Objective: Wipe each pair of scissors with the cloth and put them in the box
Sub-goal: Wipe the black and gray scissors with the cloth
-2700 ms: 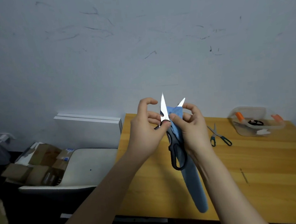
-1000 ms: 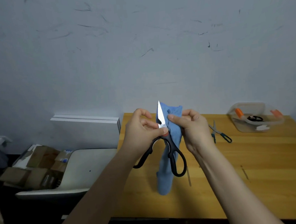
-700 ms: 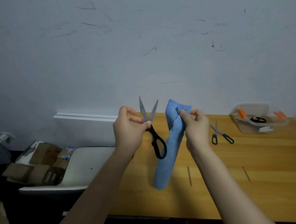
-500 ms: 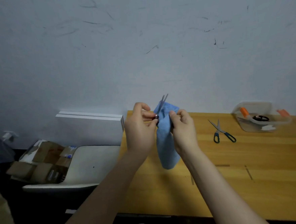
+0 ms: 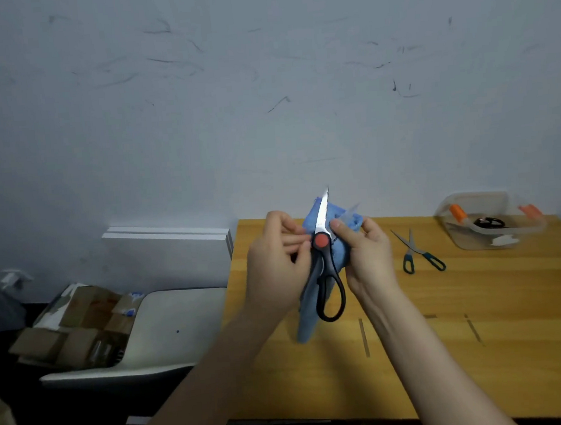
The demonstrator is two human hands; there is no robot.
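I hold black-handled scissors (image 5: 327,268) with a red pivot upright above the wooden table (image 5: 448,350), blades spread and pointing up. My left hand (image 5: 276,269) grips them just below the pivot. My right hand (image 5: 367,256) holds the blue cloth (image 5: 340,254) behind the blades; its thumb presses the cloth against the right blade, and the cloth's tail hangs down to the table. A smaller pair of teal-handled scissors (image 5: 420,255) lies open on the table to the right. The clear plastic box (image 5: 490,221) stands at the far right with orange-handled scissors inside.
A white chair seat (image 5: 168,329) sits left of the table, with a cardboard box of clutter (image 5: 71,329) beyond it. White boards (image 5: 169,250) lean against the wall behind the chair. The wall rises directly behind the table.
The scissors were pulled apart from the cloth, then brought back to it. They have turned so the red pivot faces me, with the cloth behind the blades again.
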